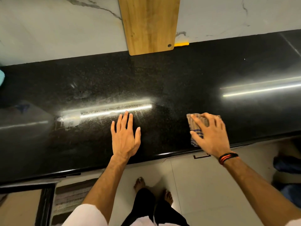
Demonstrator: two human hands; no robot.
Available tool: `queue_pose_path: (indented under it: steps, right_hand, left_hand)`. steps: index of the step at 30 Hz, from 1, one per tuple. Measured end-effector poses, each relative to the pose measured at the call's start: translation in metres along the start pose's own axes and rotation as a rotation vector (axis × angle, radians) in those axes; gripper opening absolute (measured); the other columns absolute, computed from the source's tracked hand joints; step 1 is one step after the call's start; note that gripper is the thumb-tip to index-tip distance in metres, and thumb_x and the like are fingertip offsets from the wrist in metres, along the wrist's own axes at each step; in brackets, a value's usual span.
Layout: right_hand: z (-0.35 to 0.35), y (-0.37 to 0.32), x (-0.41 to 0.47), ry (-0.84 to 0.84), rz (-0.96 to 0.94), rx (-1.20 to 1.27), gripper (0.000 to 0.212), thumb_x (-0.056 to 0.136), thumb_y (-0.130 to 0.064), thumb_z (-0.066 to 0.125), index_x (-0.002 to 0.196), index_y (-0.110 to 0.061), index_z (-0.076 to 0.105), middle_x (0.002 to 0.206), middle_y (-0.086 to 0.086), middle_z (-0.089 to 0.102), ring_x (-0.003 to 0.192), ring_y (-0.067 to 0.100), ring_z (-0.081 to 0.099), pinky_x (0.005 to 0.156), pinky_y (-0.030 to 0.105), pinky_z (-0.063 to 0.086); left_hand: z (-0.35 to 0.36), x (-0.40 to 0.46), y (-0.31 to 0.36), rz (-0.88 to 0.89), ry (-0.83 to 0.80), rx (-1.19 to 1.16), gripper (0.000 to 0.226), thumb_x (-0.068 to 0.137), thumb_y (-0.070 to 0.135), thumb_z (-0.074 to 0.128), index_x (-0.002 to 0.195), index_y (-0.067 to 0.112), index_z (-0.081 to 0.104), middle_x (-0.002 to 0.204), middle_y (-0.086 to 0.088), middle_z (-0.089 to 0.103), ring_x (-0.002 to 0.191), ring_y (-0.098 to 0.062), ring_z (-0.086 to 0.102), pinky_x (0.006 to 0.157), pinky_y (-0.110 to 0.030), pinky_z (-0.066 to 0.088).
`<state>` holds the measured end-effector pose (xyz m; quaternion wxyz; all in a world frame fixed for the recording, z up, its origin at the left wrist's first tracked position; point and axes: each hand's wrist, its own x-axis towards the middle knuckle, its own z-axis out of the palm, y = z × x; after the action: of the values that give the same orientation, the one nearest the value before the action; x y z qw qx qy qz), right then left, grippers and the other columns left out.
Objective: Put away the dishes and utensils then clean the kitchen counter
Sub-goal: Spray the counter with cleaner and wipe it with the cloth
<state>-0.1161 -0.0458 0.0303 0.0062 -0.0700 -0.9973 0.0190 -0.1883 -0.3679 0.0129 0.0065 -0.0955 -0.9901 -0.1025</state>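
Note:
A black granite counter runs across the view, with wet streaks shining left of centre. My right hand lies spread on a brown striped cloth near the counter's front edge, pressing it to the stone with fingers slightly bent over it. My left hand rests flat on the counter with straight fingers, holding nothing, its fingertips at the wet streaks. No dishes or utensils are in view.
A wooden cutting board leans upright against the marble wall at the back, with a yellow item behind its lower right corner. A turquoise object shows at the left edge. A striped mat lies on the tiled floor.

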Motion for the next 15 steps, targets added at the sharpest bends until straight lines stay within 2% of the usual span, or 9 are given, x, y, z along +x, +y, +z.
queue_pose_path:
  steps: [5,12,15]
  right_hand:
    - [0.003,-0.012,0.005,0.029,0.058,-0.007,0.067,0.084,-0.063,0.037,0.143,-0.034,0.048,0.141,0.011,0.04,0.126,0.036,0.039,0.106,0.055,0.034]
    - [0.005,-0.144,0.024,0.037,-0.124,0.084,0.066,0.082,-0.061,0.044,0.143,-0.038,0.047,0.143,0.011,0.045,0.129,0.036,0.039,0.111,0.055,0.026]
    - [0.006,-0.174,0.032,0.01,-0.178,0.116,0.064,0.084,-0.062,0.042,0.144,-0.04,0.045,0.145,0.01,0.044,0.131,0.034,0.039,0.114,0.053,0.024]
  left_hand:
    - [0.001,0.001,0.002,-0.015,0.008,0.012,0.067,0.096,0.051,0.026,0.154,0.016,0.028,0.163,-0.003,0.018,0.151,-0.022,0.013,0.12,-0.052,0.013]
    - [0.002,0.002,0.002,-0.016,0.016,0.04,0.068,0.096,0.05,0.026,0.153,0.015,0.029,0.163,-0.004,0.02,0.151,-0.023,0.015,0.12,-0.052,0.013]
    - [0.001,0.001,0.0,-0.017,0.006,0.042,0.066,0.097,0.049,0.024,0.153,0.015,0.029,0.163,-0.004,0.02,0.151,-0.023,0.014,0.12,-0.051,0.013]
